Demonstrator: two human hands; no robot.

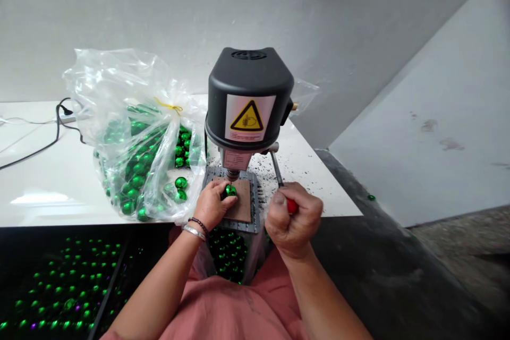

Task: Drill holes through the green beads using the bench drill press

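My left hand [212, 203] pinches a shiny green ball [230, 190] between thumb and fingers, right under the chuck [232, 174] of a small drill press [250, 101]. Beneath the ball lies a brown board [244, 207] on the press's grey slotted base [255, 223]. Off to the right, my right hand [294, 218] is wrapped round the red knob [292, 206] at the end of the press's feed lever [276, 169]. Whether the drill bit touches the ball is too small to tell.
A clear plastic bag [119, 85] full of green balls lies on the white table [40, 180], with two loose balls [180, 183] near its opening. Dark shavings are scattered round the base. More green balls [229, 255] sit below the table edge, and a black cable [48, 146] runs at left.
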